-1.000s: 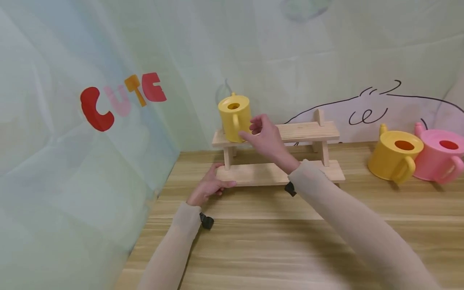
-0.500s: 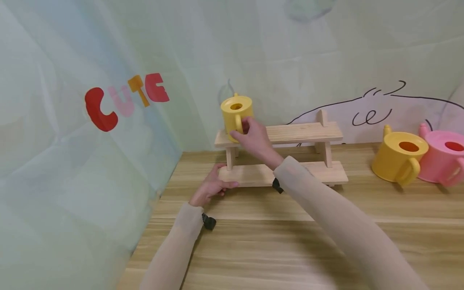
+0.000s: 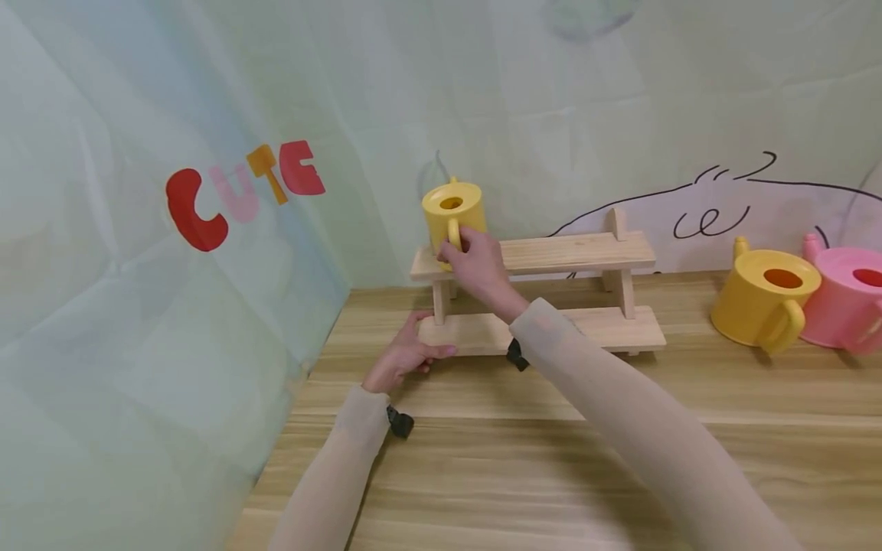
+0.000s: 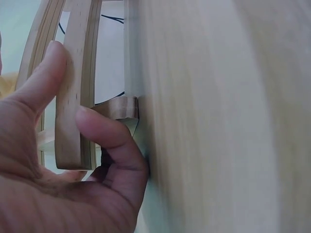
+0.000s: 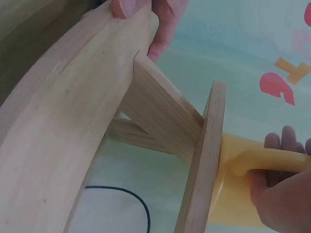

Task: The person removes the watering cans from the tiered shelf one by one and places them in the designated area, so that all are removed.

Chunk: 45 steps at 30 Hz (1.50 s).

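A yellow watering can (image 3: pixel 441 218) stands upright at the left end of the upper board of a two-tier wooden shelf (image 3: pixel 572 252). My right hand (image 3: pixel 478 264) holds the can's handle; in the right wrist view the fingers of that hand (image 5: pixel 286 189) go round the yellow handle (image 5: pixel 272 159). At the left end of the lower board, my left hand (image 3: pixel 403 353) grips the shelf. Up close in the left wrist view, thumb and curled fingers of the left hand (image 4: pixel 63 170) lie on either side of the board (image 4: pixel 73 97).
To the right on the wood-grain table (image 3: pixel 551 474) stand another yellow watering can (image 3: pixel 751 306) and a pink watering can (image 3: pixel 827 302), side by side. A printed cloth (image 3: pixel 586 138) hangs behind the shelf, and another sheet with coloured letters (image 3: pixel 196 210) hangs on the left.
My right hand has moved left to the yellow can and taken hold of its handle. The left hand keeps its grip on the shelf. The whole head view has shifted slightly.
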### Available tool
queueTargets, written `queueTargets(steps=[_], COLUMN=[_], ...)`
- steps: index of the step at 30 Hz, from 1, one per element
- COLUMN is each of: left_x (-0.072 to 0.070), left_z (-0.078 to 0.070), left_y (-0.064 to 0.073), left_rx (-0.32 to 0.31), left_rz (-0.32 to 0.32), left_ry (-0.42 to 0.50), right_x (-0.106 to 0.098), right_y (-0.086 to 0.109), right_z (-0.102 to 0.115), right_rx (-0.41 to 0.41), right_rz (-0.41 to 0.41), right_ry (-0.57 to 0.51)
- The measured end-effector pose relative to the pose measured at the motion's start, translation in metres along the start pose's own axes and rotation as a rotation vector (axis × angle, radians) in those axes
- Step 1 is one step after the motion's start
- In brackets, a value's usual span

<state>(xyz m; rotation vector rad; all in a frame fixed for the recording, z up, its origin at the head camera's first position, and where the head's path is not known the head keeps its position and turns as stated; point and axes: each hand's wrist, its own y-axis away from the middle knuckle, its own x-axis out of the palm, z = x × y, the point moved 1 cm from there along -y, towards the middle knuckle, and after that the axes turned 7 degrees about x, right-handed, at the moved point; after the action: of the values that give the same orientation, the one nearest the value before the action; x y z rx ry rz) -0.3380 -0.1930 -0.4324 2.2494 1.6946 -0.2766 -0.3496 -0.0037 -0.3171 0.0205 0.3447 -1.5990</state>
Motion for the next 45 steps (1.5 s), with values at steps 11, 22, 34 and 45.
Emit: queueTargets(steps=[11, 22, 34, 45], left_x=[0.001, 0.001, -0.001, -0.001], left_z=[-0.002, -0.004, -0.002, 0.001], left_y=[0.0, 0.002, 0.003, 0.0], left_rx=[-0.017, -0.015, -0.003, -0.013], left_rz=[0.01, -0.001, 0.017, 0.001], left_ry=[0.02, 0.012, -0.001, 0.01], right_x=[0.003, 0.007, -0.001, -0.018], right_y=[-0.006, -0.006, 0.0, 0.005], right_z=[-0.004, 0.007, 0.002, -0.002], right_rx=[0.106, 0.161, 0.121, 0.07], right_rz=[0.098, 0.025, -0.103, -0.115], right_ry=[-0.311, -0.289, -0.077, -0.084])
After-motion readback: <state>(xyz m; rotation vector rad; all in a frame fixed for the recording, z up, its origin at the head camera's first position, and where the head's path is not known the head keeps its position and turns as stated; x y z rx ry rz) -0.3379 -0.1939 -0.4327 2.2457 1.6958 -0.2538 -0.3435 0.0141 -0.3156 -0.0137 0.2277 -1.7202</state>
